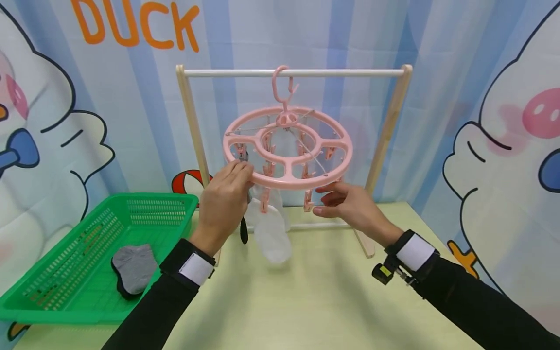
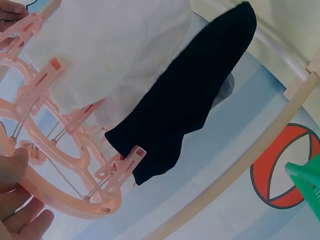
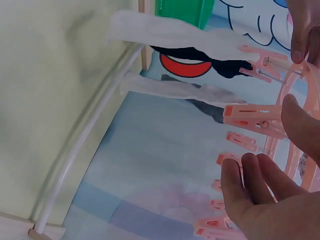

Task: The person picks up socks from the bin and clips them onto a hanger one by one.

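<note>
A pink round clip hanger [image 1: 316, 183] hangs by its hook from a white bar. My left hand [image 1: 229, 199] grips its front left rim, thumb on one side and fingers on the other. My right hand [image 1: 350, 204] is at the front right rim, fingers spread apart and bent loosely beside a dangling pink clip [image 1: 308, 200]; nothing is pinched between them. A white sock [image 1: 273, 236] hangs from a front clip, with another white sock behind it. In the left wrist view a black sock [image 2: 185, 95] hangs from a clip [image 2: 125, 172] on the rim.
A green basket [image 1: 175, 200] stands at the left, with a grey sock [image 1: 134, 270] with black edging inside. The rack has a white top bar [image 1: 227, 73] and wooden legs [image 1: 387, 131] on a pale table [image 1: 306, 301]. A printed curtain hangs behind.
</note>
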### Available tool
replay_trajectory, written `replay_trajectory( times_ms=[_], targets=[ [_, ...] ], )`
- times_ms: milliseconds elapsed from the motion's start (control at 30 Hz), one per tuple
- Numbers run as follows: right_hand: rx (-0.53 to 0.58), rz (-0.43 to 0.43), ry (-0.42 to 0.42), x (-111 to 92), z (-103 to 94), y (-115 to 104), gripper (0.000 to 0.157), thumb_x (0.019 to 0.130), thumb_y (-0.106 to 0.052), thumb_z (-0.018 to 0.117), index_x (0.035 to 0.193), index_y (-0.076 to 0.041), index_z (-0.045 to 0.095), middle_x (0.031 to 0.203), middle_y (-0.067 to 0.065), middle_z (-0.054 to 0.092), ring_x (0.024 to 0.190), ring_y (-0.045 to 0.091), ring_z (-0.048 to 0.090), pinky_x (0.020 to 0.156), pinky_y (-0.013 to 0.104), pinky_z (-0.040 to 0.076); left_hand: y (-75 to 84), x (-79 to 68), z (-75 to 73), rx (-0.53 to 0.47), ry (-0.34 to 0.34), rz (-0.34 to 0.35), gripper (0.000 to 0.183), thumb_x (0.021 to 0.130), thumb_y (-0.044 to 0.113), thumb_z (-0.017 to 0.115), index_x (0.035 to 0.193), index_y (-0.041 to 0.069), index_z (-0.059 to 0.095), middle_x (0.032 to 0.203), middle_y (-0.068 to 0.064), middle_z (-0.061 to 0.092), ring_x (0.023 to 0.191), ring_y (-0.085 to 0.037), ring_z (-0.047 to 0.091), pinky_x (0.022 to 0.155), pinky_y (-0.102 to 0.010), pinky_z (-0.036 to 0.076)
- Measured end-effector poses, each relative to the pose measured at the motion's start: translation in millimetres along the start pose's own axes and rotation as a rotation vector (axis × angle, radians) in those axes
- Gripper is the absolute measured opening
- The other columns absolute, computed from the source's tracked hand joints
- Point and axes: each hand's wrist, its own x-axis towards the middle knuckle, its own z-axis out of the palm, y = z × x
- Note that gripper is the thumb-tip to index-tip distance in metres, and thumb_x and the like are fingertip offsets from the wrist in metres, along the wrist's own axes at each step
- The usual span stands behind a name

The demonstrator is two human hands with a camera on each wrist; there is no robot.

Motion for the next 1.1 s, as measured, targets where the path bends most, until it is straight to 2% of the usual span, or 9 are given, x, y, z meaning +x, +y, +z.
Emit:
replay_trajectory(
  times_ms=[167,367,667,867,1100],
  targets=[
    [0.040,-0.042,-0.036,4.4,7.0,-7.7,0.047,0.080,-0.015,0.081,0.122,-0.003,0.063,0.120,0.014,0.063,0.109,0.028,0.059,0.093,0.044,0.049,-2.0,-1.1,-0.1,-0.083,-0.003,-0.076,0.030,0.082,0.001,0.076,0.110,-0.002,0.068,0.110,-0.015,0.067,0.112,-0.028,0.058,0.091,-0.042,0.050],
    [0.145,-0.097,-0.053,6.3,15.0,-9.4,0.026,0.085,-0.008,0.075,0.108,0.002,0.068,0.113,0.014,0.067,0.106,0.024,0.062,0.089,0.039,0.052,-4.3,-5.2,0.0,-0.141,-0.016,-0.129,0.032,0.080,-0.003,0.076,0.111,-0.002,0.069,0.112,-0.015,0.067,0.114,-0.029,0.056,0.090,-0.045,0.050],
    [0.202,-0.131,-0.047,6.5,19.4,-12.5,0.018,0.085,-0.002,0.074,0.101,0.004,0.069,0.099,0.015,0.069,0.098,0.023,0.065,0.083,0.037,0.055,-6.0,-6.9,0.0,-0.166,-0.033,-0.129,0.033,0.082,-0.004,0.074,0.114,-0.003,0.067,0.114,-0.016,0.066,0.116,-0.029,0.055,0.089,-0.046,0.051],
    [0.181,-0.140,-0.027,5.6,22.2,-13.1,0.014,0.085,-0.004,0.074,0.098,-0.001,0.070,0.093,0.011,0.070,0.090,0.019,0.067,0.082,0.038,0.055,-7.1,-7.2,-0.9,-0.165,-0.043,-0.144,0.035,0.083,-0.003,0.074,0.116,-0.002,0.066,0.115,-0.016,0.065,0.117,-0.029,0.054,0.088,-0.046,0.051],
    [0.152,-0.113,-0.001,5.1,23.0,-14.1,0.017,0.084,-0.006,0.076,0.099,0.000,0.070,0.094,0.009,0.072,0.088,0.014,0.068,0.081,0.038,0.055,-7.6,-9.7,-1.4,-0.167,-0.040,-0.148,0.036,0.083,-0.003,0.074,0.118,-0.002,0.066,0.117,-0.017,0.065,0.117,-0.031,0.054,0.089,-0.048,0.050]
  ],
)
